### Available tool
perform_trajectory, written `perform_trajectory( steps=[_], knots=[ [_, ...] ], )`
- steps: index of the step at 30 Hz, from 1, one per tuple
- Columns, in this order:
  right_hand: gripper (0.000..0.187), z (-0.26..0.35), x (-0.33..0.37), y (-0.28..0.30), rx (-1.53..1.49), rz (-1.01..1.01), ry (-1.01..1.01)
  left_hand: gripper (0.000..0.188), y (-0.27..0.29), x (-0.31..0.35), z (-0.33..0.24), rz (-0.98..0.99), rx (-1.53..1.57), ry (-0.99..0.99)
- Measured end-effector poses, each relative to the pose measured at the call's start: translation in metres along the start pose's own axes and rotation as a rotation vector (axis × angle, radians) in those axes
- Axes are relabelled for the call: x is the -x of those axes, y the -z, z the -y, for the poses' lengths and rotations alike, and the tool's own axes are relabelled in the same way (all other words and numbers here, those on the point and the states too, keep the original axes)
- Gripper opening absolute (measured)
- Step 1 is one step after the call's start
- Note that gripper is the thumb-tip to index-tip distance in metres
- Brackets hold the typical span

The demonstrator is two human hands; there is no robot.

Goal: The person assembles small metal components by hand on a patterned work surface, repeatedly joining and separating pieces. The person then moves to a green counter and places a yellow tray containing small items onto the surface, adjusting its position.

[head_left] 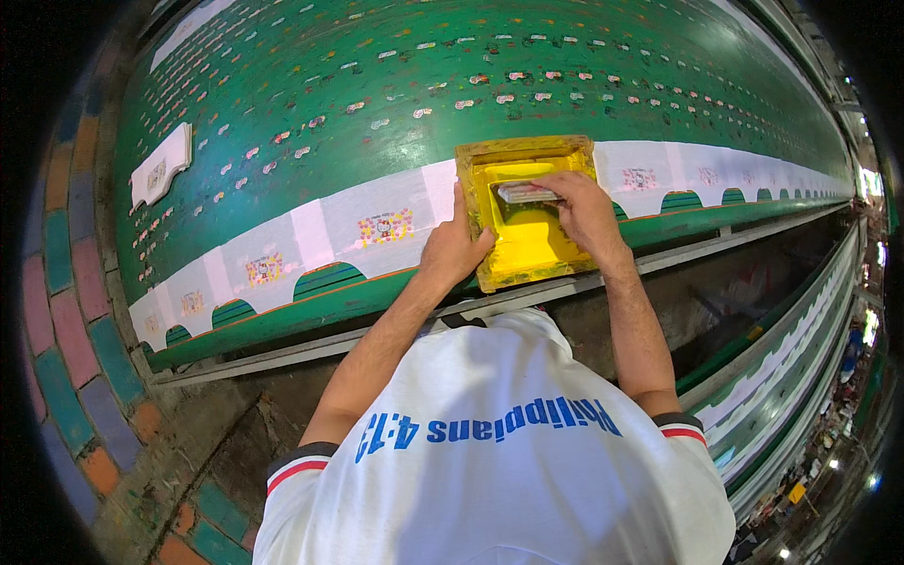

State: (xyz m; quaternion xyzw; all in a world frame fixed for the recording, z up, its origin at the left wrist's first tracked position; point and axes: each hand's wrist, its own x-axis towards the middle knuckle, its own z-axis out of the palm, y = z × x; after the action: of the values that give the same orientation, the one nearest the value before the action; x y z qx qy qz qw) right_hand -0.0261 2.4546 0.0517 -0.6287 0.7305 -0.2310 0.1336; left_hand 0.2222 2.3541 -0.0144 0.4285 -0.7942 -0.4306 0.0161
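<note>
A wooden screen printing frame [524, 148], stained yellow, lies on the near edge of a long green table [330, 94]. Yellow ink [541, 247] covers much of the mesh inside it. My left hand [454, 250] grips the frame's left side, thumb over the rim and fingers along the outer edge. Inside the frame, toward its far end, my right hand [586, 215] is closed round a pale squeegee [524, 193] that lies crosswise. White cloth pieces [325, 226] run in a row from both sides of the frame, several bearing pink and yellow prints. The cloth under the frame is hidden.
A stack of white cloth pieces [162, 166] rests at the table's left end. Small printed marks dot the green surface. A metal rail [311, 351] runs along the near side. Another table with white pieces [777, 363] stands at right. Coloured paving [71, 330] lies at left.
</note>
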Motion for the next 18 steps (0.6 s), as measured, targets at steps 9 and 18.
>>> perform_trajectory(
  steps=[9,18],
  knots=[
    [0.054,-0.004,0.01,-0.013,0.008,0.038,-0.019,0.106,-0.005,0.003,0.004,-0.037,-0.104,-0.017],
    [0.048,0.023,0.082,-0.012,-0.022,-0.021,-0.045,0.11,0.0,-0.001,-0.016,0.017,-0.103,0.078]
  ],
)
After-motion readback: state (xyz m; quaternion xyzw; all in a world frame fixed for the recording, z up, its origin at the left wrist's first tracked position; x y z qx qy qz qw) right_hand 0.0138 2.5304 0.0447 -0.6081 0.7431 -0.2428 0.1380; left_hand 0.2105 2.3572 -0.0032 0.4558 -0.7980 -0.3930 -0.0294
